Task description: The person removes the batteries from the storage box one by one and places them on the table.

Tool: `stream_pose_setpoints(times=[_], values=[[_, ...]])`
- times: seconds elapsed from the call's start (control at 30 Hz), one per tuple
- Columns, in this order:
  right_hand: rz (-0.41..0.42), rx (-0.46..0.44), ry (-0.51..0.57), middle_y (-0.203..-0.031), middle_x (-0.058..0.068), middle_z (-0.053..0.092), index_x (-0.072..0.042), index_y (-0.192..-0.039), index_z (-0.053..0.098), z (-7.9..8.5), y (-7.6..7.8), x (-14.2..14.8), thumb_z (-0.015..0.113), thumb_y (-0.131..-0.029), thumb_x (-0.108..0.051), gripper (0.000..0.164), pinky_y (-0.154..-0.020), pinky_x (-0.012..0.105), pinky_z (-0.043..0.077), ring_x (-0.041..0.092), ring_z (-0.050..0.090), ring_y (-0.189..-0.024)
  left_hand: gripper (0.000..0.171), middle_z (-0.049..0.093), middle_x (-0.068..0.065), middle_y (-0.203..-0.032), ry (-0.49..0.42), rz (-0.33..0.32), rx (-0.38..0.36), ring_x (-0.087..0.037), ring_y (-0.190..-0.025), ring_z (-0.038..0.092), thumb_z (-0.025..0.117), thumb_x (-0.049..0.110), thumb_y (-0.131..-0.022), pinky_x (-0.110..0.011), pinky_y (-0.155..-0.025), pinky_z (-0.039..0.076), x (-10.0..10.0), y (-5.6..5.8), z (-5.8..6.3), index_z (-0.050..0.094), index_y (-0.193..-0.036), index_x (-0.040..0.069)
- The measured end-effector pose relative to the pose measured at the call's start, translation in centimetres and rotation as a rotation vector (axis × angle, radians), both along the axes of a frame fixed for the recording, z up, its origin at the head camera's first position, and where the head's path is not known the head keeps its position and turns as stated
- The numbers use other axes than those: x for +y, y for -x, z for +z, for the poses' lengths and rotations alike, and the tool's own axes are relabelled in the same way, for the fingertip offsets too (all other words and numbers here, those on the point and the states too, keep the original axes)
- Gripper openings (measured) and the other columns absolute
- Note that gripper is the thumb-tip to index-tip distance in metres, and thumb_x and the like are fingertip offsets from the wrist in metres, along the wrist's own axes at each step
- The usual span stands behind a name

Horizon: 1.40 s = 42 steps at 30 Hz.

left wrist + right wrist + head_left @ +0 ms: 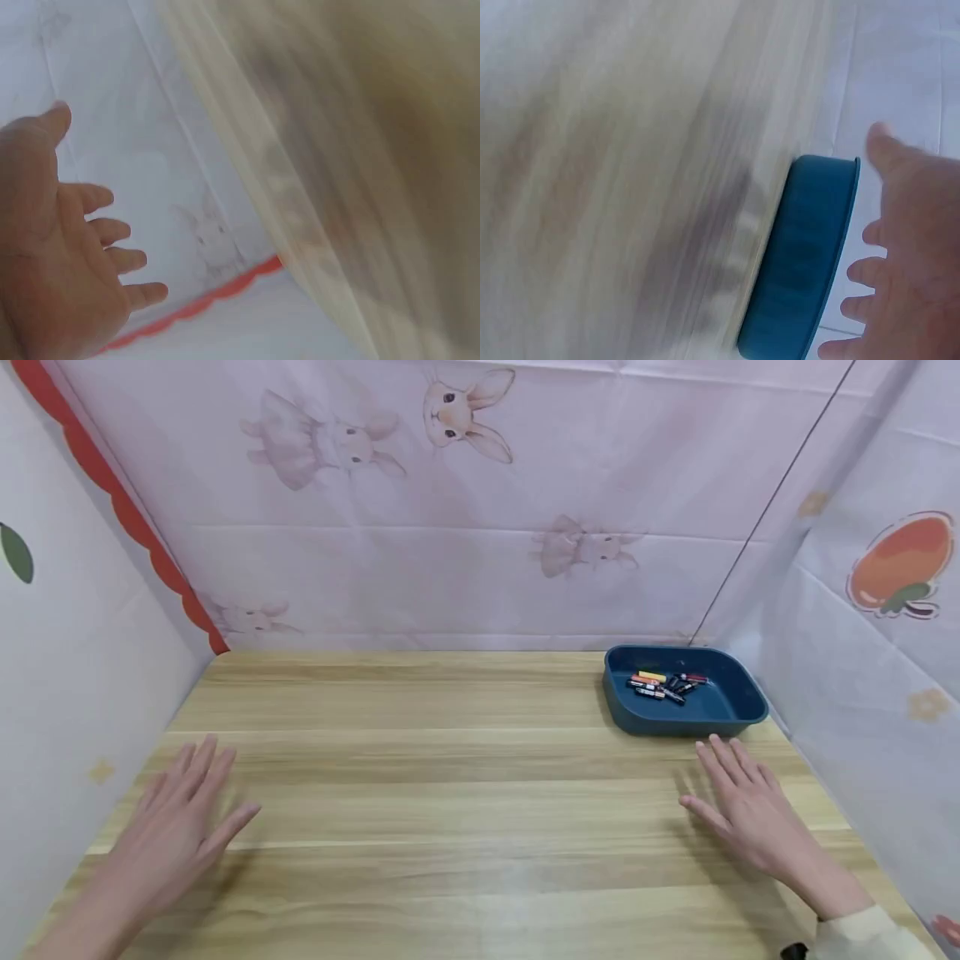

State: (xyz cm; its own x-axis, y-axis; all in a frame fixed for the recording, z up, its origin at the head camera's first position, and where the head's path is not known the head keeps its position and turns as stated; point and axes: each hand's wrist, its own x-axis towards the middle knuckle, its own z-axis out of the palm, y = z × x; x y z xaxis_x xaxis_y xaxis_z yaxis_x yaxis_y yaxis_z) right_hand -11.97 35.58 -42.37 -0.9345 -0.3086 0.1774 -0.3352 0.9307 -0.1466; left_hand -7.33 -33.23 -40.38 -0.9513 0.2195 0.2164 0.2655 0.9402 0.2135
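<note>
My left hand [171,831] hovers over the left side of the wooden table [450,827], fingers straight and thumb spread, holding nothing. On the right, my right hand [753,814] is held above the table with its fingers extended, just in front of a dark blue basin [652,724]. Inside the basin lies a small pile of batteries [660,687], some dark, others yellow, orange and red. The right wrist view shows the basin's outer wall [799,255] beside the fingers; its contents are hidden there. In the left wrist view the left palm [67,277] faces the tabletop, with nothing in it.
A pale cloth with printed rabbits [450,577] hangs behind the table's back edge. White printed sheets stand along the left side [67,677] and the right side [862,668]. The basin sits in the table's back right corner, close to the right sheet.
</note>
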Motion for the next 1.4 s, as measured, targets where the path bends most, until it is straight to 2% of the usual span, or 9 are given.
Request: stream_pose_setpoints(times=[0.07,0.2,0.37,0.5,0.73,0.9,1.07,1.27,1.4], values=[[-0.01,0.019,0.016,-0.16,0.035,0.027,0.008,-0.157,0.032,0.3,0.3,0.3,0.062,-0.103,-0.043,0.08,-0.108,0.078,0.021,0.054,0.017,-0.15,0.082,0.004,-0.027,-0.169,-0.012,-0.017,0.005,-0.041,-0.156,-0.007,0.058,0.041,-0.106,-0.057,-0.121,-0.01,1.0,0.8,0.5,0.018,-0.162,-0.004],[-0.035,0.033,0.065,-0.158,0.038,0.028,0.011,-0.155,0.031,1.1,1.0,1.4,0.062,-0.104,-0.04,0.078,-0.113,0.073,0.019,0.056,0.017,-0.148,0.079,0.011,-0.028,-0.168,-0.032,-0.069,0.014,-0.043,-0.156,0.001,0.057,0.041,-0.107,-0.055,-0.124,-0.001,4.0,2.8,1.4,0.021,-0.161,-0.004],[-0.064,0.015,0.098,-0.158,0.041,0.022,0.012,-0.157,0.023,1.8,2.0,3.2,0.056,-0.107,-0.037,0.078,-0.118,0.069,0.009,0.057,0.011,-0.149,0.078,0.011,-0.024,-0.169,-0.062,-0.114,-0.061,-0.042,-0.156,0.007,0.053,0.045,-0.107,-0.06,-0.122,0.009,9.1,5.8,2.4,0.021,-0.163,0.0],[-0.091,0.0,0.142,-0.158,0.043,0.017,0.012,-0.158,0.018,2.0,2.9,4.4,0.054,-0.109,-0.036,0.078,-0.116,0.071,0.01,0.06,0.01,-0.148,0.078,0.01,-0.019,-0.17,-0.109,-0.15,-0.112,-0.039,-0.157,0.008,0.049,0.048,-0.108,-0.061,-0.121,0.014,12.8,8.1,2.3,0.019,-0.164,0.003],[-0.17,-0.029,0.18,-0.155,0.047,0.016,0.015,-0.157,0.013,2.2,4.5,6.6,0.047,-0.111,-0.038,0.078,-0.113,0.073,0.014,0.065,0.018,-0.141,0.074,0.022,-0.018,-0.168,-0.228,-0.22,-0.117,-0.035,-0.155,0.019,0.049,0.045,-0.109,-0.056,-0.122,0.017,18.6,11.0,1.7,0.023,-0.163,0.002],[-0.211,-0.026,0.238,-0.146,0.051,0.026,0.022,-0.151,0.019,2.6,6.2,7.8,0.044,-0.112,-0.038,0.076,-0.108,0.075,0.021,0.069,0.026,-0.133,0.069,0.03,-0.012,-0.167,-0.345,-0.193,-0.154,-0.03,-0.154,0.026,0.047,0.047,-0.109,-0.049,-0.123,0.021,21.8,12.8,1.3,0.029,-0.162,0.006],[-0.255,-0.044,0.266,-0.144,0.052,0.028,0.023,-0.15,0.02,2.8,7.5,8.8,0.04,-0.112,-0.04,0.076,-0.105,0.076,0.023,0.069,0.029,-0.129,0.064,0.038,-0.013,-0.163,-0.483,-0.153,-0.202,-0.03,-0.151,0.033,0.048,0.045,-0.11,-0.047,-0.122,0.024,25.4,15.1,1.0,0.037,-0.159,0.007],[-0.28,-0.073,0.276,-0.134,0.054,0.038,0.024,-0.148,0.023,2.7,8.7,9.6,0.039,-0.112,-0.037,0.073,-0.094,0.076,0.035,0.067,0.045,-0.116,0.058,0.049,-0.014,-0.155,-0.62,-0.154,-0.259,-0.029,-0.136,0.052,0.053,0.036,-0.109,-0.043,-0.112,0.042,30.4,17.3,-0.1,0.041,-0.157,0.005],[-0.286,-0.09,0.321,-0.135,0.054,0.038,0.024,-0.148,0.025,2.4,9.3,10.2,0.036,-0.113,-0.034,0.068,-0.094,0.075,0.036,0.067,0.044,-0.119,0.056,0.057,-0.014,-0.146,-0.711,-0.147,-0.279,-0.027,-0.128,0.059,0.055,0.031,-0.109,-0.038,-0.105,0.048,33.4,18.1,-0.5,0.044,-0.155,0.003]])
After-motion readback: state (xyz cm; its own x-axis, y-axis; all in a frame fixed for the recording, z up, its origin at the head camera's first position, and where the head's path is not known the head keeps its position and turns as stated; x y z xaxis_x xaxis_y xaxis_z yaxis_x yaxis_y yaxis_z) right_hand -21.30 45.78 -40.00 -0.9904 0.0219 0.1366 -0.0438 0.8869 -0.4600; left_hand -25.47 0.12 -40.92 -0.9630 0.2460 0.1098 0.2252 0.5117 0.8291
